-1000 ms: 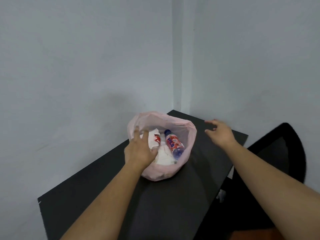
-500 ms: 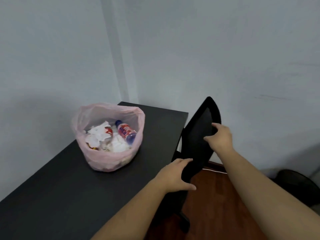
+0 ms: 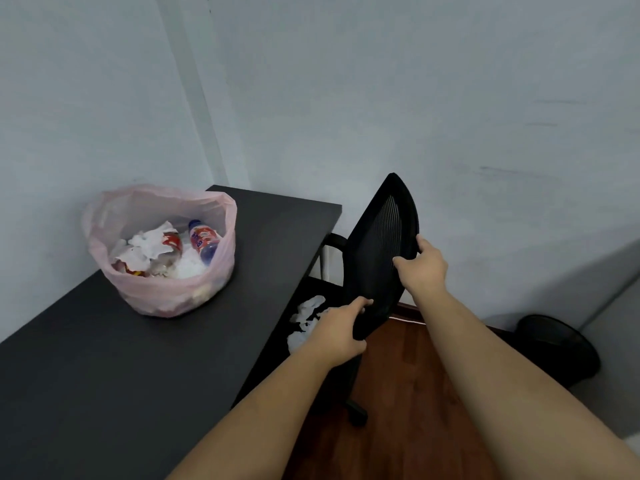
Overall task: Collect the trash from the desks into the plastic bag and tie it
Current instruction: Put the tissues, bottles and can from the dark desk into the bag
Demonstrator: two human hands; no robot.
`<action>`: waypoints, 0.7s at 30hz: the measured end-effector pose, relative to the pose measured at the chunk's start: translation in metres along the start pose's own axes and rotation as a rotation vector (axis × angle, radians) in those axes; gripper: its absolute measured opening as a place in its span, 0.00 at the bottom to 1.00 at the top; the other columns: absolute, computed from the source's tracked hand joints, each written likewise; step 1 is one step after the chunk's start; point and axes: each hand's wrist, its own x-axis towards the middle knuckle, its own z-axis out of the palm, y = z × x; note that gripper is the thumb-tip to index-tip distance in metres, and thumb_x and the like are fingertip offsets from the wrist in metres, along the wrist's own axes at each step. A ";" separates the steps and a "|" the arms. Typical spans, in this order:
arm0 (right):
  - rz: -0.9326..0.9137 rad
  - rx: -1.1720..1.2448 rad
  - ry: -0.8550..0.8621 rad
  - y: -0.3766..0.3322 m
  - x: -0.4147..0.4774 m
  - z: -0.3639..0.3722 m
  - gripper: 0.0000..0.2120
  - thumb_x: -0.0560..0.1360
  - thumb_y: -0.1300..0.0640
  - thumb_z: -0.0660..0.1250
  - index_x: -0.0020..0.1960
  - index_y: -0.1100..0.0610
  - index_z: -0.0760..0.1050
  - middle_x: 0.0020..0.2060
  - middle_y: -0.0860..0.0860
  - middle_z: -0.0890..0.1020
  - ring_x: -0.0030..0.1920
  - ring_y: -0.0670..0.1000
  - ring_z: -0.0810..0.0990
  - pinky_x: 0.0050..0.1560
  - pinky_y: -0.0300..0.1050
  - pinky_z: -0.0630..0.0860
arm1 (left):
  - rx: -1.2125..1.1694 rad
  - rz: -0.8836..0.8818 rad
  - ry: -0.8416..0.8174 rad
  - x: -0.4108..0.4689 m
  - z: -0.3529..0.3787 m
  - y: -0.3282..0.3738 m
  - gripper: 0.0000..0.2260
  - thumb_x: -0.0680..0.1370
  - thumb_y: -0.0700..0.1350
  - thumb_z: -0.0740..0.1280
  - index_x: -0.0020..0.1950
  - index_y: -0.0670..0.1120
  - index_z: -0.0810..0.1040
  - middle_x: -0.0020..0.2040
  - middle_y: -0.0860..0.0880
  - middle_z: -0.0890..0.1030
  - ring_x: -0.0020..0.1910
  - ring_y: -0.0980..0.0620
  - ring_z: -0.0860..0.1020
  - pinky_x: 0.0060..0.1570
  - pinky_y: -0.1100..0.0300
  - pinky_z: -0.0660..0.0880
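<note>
Pale blue-grey walls meet in a corner behind a black desk [image 3: 145, 358]. Sitting on it at about ten o'clock in the view, the pink plastic bag [image 3: 166, 292] stands open, nobody touching it, stuffed with crumpled white paper [image 3: 147, 249] and a small bottle [image 3: 203, 242] with a red label. Both hands are over at three o'clock on the black mesh chair [image 3: 384, 244]: left hand [image 3: 337, 332] clamped on the backrest's near lower edge, right hand [image 3: 422, 268] gripping the far edge higher up, fingers curled round the frame. More crumpled white trash [image 3: 306, 311] lies on the chair seat, just beside the desk edge. A black round bin [image 3: 557, 348] sits on the wooden floor at four o'clock.
</note>
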 end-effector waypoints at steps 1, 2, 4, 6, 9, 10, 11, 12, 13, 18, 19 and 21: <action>-0.005 0.007 0.000 0.005 0.002 -0.010 0.30 0.72 0.62 0.66 0.73 0.57 0.64 0.67 0.53 0.74 0.61 0.52 0.76 0.52 0.33 0.68 | -0.003 0.000 -0.004 0.002 0.007 0.009 0.31 0.71 0.39 0.70 0.71 0.53 0.65 0.65 0.50 0.75 0.60 0.52 0.75 0.59 0.55 0.75; -0.007 0.014 0.000 0.012 0.005 -0.022 0.30 0.72 0.62 0.66 0.73 0.57 0.64 0.67 0.54 0.74 0.62 0.53 0.76 0.54 0.34 0.69 | -0.012 0.001 -0.006 0.003 0.017 0.019 0.31 0.70 0.40 0.70 0.72 0.53 0.65 0.65 0.49 0.75 0.60 0.52 0.75 0.58 0.55 0.76; -0.005 0.011 0.004 0.025 0.012 -0.048 0.31 0.72 0.62 0.66 0.74 0.57 0.63 0.69 0.53 0.72 0.64 0.53 0.75 0.55 0.35 0.69 | -0.021 0.014 0.001 0.006 0.038 0.042 0.32 0.70 0.40 0.70 0.72 0.53 0.64 0.64 0.49 0.75 0.60 0.51 0.76 0.58 0.54 0.76; -0.010 -0.009 0.000 0.038 0.019 -0.072 0.32 0.72 0.62 0.66 0.74 0.57 0.62 0.68 0.53 0.73 0.62 0.53 0.76 0.55 0.36 0.70 | -0.007 0.031 0.024 0.009 0.058 0.061 0.31 0.71 0.41 0.69 0.72 0.54 0.64 0.64 0.49 0.76 0.58 0.51 0.77 0.55 0.53 0.77; -0.031 -0.022 -0.015 0.057 0.027 -0.109 0.32 0.71 0.63 0.67 0.73 0.56 0.63 0.64 0.53 0.77 0.58 0.53 0.78 0.57 0.42 0.75 | -0.001 0.054 0.045 0.014 0.086 0.089 0.31 0.70 0.41 0.69 0.72 0.54 0.64 0.64 0.50 0.76 0.57 0.51 0.77 0.53 0.54 0.77; -0.032 -0.025 -0.011 0.062 0.030 -0.120 0.32 0.71 0.63 0.67 0.73 0.56 0.64 0.63 0.53 0.77 0.57 0.53 0.79 0.57 0.43 0.76 | -0.010 0.061 0.045 0.016 0.093 0.097 0.31 0.70 0.41 0.69 0.71 0.54 0.64 0.64 0.51 0.76 0.56 0.52 0.77 0.52 0.54 0.78; -0.028 -0.031 -0.008 0.066 0.032 -0.129 0.32 0.70 0.62 0.67 0.73 0.55 0.64 0.64 0.53 0.77 0.58 0.53 0.79 0.58 0.45 0.77 | -0.021 0.069 0.046 0.018 0.099 0.104 0.31 0.69 0.41 0.69 0.71 0.54 0.65 0.63 0.51 0.77 0.55 0.52 0.78 0.51 0.55 0.78; -0.023 -0.040 -0.004 0.071 0.035 -0.139 0.32 0.70 0.62 0.67 0.73 0.55 0.64 0.64 0.53 0.77 0.57 0.53 0.79 0.58 0.46 0.77 | -0.030 0.077 0.044 0.020 0.106 0.112 0.31 0.69 0.41 0.70 0.71 0.54 0.65 0.62 0.51 0.77 0.55 0.52 0.78 0.50 0.56 0.77; -0.020 -0.045 -0.001 0.076 0.037 -0.148 0.32 0.70 0.63 0.67 0.73 0.55 0.64 0.63 0.53 0.77 0.56 0.53 0.79 0.58 0.47 0.77 | -0.034 0.081 0.042 0.022 0.113 0.119 0.31 0.69 0.42 0.70 0.70 0.54 0.66 0.61 0.51 0.78 0.54 0.51 0.78 0.50 0.57 0.77; -0.021 -0.220 -0.039 0.082 0.048 -0.175 0.25 0.71 0.61 0.66 0.68 0.58 0.69 0.59 0.57 0.79 0.55 0.58 0.78 0.53 0.48 0.77 | -0.077 0.103 -0.056 0.035 0.125 0.131 0.34 0.68 0.45 0.73 0.71 0.54 0.65 0.64 0.49 0.75 0.61 0.52 0.75 0.57 0.56 0.76; -0.033 -0.368 -0.050 0.078 0.049 -0.177 0.22 0.71 0.60 0.66 0.65 0.58 0.70 0.59 0.58 0.78 0.56 0.60 0.77 0.55 0.51 0.76 | -0.104 0.100 -0.127 0.039 0.121 0.128 0.35 0.68 0.47 0.75 0.71 0.55 0.64 0.64 0.50 0.74 0.60 0.53 0.75 0.57 0.57 0.75; -0.088 -0.682 -0.034 0.069 0.049 -0.172 0.26 0.71 0.56 0.65 0.69 0.55 0.65 0.68 0.58 0.70 0.64 0.62 0.69 0.63 0.55 0.69 | -0.092 0.085 -0.219 0.044 0.106 0.115 0.34 0.67 0.51 0.76 0.70 0.56 0.65 0.63 0.51 0.73 0.54 0.55 0.76 0.52 0.61 0.76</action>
